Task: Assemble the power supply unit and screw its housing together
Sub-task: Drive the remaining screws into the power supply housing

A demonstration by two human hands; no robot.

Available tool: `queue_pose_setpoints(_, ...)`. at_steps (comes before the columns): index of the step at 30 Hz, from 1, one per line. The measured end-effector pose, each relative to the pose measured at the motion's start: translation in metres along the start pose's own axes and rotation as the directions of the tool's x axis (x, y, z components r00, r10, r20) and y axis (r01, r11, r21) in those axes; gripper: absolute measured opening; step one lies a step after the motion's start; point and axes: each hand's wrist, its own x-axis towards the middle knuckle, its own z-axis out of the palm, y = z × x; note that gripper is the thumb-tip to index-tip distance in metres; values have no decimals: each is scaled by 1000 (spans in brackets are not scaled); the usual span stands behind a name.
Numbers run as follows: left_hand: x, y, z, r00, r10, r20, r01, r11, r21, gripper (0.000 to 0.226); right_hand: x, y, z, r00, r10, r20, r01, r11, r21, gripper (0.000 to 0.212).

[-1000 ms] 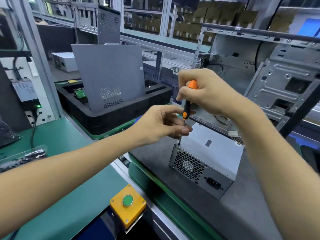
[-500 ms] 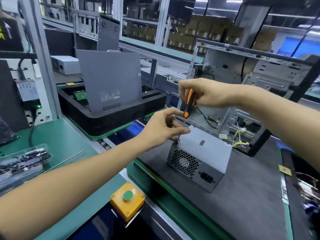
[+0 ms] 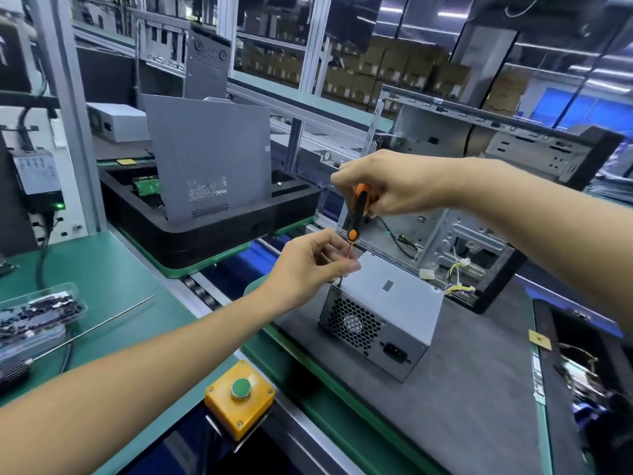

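The power supply unit [image 3: 387,313] sits on a dark grey mat [image 3: 462,389] laid over the green tabletop [image 3: 113,279], and everything else is placed around it. Behind it, an open metal computer chassis [image 3: 455,241] lies on its side, with yellow and black wires [image 3: 459,286] spilling out just beside the unit's far right corner. To the unit's far left, a black foam tray [image 3: 212,231] carries a grey perforated side panel [image 3: 209,166] standing upright. Nearer the camera than the unit, at the tabletop edge, is a yellow box with a green push button [image 3: 241,394]. Well to the left lie a clear plastic tray of small dark screws [image 3: 37,313] and a thin metal rod [image 3: 102,320]. Stacked cardboard boxes [image 3: 387,70] fill the shelving far behind.

No writing can be read on the unit; a small grey label [image 3: 388,285] on its top is blank at this size.

The unit is a light grey metal box with a honeycomb fan grille and a black mains socket on the face toward the camera.

The right hand [image 3: 387,190] closes its grip around the orange-and-black handle of a screwdriver [image 3: 354,214], held upright over the unit's near left top corner. The left hand [image 3: 315,262] pinches the thin shaft in a narrow grip just above the tip, hiding any screw beneath.
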Motion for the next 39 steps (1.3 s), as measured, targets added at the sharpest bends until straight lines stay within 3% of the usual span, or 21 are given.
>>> queue_pose_setpoints(3,-2,0,1,1000,-21,-12,21,1000,11,18,4,-3,-1,997,-29,65,34,997,-74,34)
queue_pose_setpoints(6,-1,3,2,999,-20,-33,22,997,69,19,4,0,-5,986,72,147,-47,984,-172,21)
queue_pose_setpoints(11,-1,5,4,998,-19,-60,26,993,113,24,0,2,-9,988,87,127,-92,995,29,26)
queue_pose_setpoints(17,-5,4,6,997,23,-78,-14,993,117,18,-4,5,-6,990,138,21,-139,989,55,19)
queue_pose_setpoints(22,-3,2,5,1000,-24,-12,25,996,91,7,-1,4,1,989,141,50,-144,988,57,15)
queue_pose_setpoints(24,-3,2,3,1000,-15,10,14,995,98,6,-3,6,-4,986,116,116,-118,993,15,12)
queue_pose_setpoints(26,-1,2,1,999,-8,36,4,993,116,5,-7,6,-10,992,22,128,-3,989,-149,23)
queue_pose_setpoints(28,-1,2,1,999,-7,48,1,991,136,5,-8,9,-11,981,-143,127,182,903,-389,24)
queue_pose_setpoints(30,-2,0,2,999,0,44,-6,988,153,4,-9,11,-12,974,-184,133,224,870,-439,20)
queue_pose_setpoints(32,-4,-1,2,999,5,38,-11,986,166,2,-7,11,-13,986,-112,127,148,935,-321,20)
queue_pose_setpoints(35,-6,1,3,998,35,47,-44,977,206,10,-1,6,-12,985,87,152,-80,995,-52,15)
queue_pose_setpoints(39,-5,6,8,999,31,18,-33,991,131,6,6,8,-12,960,156,232,-141,987,-79,16)
